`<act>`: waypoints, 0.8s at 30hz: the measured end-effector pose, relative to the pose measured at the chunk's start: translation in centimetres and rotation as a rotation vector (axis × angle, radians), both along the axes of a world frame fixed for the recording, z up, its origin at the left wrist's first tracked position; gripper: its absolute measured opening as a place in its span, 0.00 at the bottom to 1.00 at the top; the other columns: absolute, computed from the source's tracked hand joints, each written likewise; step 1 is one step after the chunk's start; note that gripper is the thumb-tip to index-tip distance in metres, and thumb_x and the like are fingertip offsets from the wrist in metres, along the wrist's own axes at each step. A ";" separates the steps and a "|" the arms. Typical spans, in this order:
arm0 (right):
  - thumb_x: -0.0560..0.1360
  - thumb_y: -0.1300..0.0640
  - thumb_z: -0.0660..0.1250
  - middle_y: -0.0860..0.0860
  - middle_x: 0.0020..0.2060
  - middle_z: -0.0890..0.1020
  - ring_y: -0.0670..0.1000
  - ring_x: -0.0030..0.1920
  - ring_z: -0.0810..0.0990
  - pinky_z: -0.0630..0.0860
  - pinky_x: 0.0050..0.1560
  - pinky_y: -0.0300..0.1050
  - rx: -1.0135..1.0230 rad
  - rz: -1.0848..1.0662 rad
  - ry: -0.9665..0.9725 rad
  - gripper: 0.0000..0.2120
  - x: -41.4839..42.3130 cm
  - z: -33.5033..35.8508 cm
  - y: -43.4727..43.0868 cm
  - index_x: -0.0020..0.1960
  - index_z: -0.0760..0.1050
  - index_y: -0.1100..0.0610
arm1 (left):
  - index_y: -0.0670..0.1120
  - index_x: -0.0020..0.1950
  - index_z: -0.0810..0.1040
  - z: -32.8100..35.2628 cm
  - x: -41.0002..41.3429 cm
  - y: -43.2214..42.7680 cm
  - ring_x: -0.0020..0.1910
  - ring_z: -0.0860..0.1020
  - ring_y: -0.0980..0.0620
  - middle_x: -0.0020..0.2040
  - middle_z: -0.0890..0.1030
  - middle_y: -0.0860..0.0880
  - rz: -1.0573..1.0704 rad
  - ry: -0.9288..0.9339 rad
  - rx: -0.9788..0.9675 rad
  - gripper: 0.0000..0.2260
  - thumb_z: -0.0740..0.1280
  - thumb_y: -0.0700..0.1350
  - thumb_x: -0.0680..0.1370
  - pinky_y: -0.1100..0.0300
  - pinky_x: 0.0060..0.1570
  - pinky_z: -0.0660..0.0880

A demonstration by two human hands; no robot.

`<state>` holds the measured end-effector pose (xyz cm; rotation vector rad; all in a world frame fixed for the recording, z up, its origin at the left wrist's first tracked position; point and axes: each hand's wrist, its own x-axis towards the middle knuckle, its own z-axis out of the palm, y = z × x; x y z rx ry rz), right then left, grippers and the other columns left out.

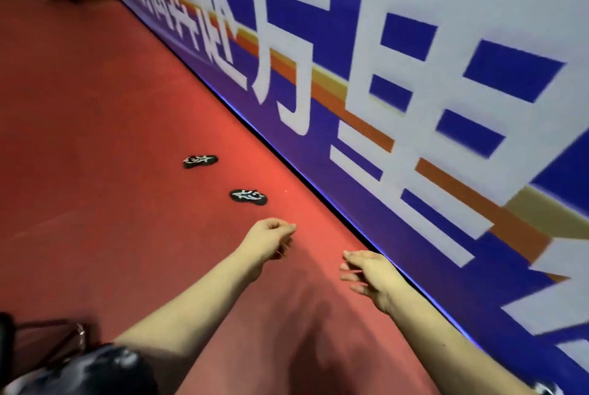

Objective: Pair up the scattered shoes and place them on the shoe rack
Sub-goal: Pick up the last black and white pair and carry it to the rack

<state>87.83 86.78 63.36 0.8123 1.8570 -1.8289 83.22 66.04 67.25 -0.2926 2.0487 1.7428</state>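
Ahead, black white-streaked shoe (248,197) lies near twin (200,161); left hand (271,238), right hand (366,273) fingers slack, empty.

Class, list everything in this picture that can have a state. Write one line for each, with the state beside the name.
Near shoe: lying on the red floor, untouched, apart from the other shoe.
Far shoe: lying on the floor, untouched, not yet paired.
Left hand: empty, fingers loosely curled, just short of the near shoe.
Right hand: empty, fingers relaxed, near the foot of the banner wall.
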 end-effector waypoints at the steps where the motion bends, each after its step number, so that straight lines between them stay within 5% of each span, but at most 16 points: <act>1: 0.77 0.53 0.65 0.49 0.38 0.80 0.47 0.35 0.79 0.68 0.35 0.39 -0.013 0.029 -0.004 0.04 -1.8 -0.1 -2.8 0.45 0.73 0.53 | 0.45 0.39 0.74 0.1 -1.3 -2.7 0.23 0.70 0.53 0.32 0.76 0.46 0.024 0.001 -0.020 0.07 0.66 0.43 0.77 0.66 0.25 0.65; 9: 0.77 0.54 0.64 0.51 0.38 0.79 0.49 0.35 0.78 0.69 0.37 0.41 -0.009 0.170 -0.034 0.05 -14.5 -0.5 -14.9 0.44 0.73 0.54 | 0.44 0.42 0.75 -1.1 -11.1 -16.5 0.25 0.70 0.52 0.32 0.77 0.46 0.236 -0.037 -0.016 0.05 0.67 0.44 0.76 0.64 0.28 0.66; 24: 0.78 0.54 0.64 0.51 0.35 0.79 0.49 0.33 0.77 0.65 0.35 0.39 0.039 0.378 -0.187 0.07 -45.2 -6.2 -24.9 0.42 0.71 0.54 | 0.45 0.42 0.74 -2.6 -33.9 -29.4 0.19 0.71 0.56 0.32 0.77 0.46 0.541 -0.127 -0.053 0.05 0.66 0.42 0.77 0.65 0.28 0.66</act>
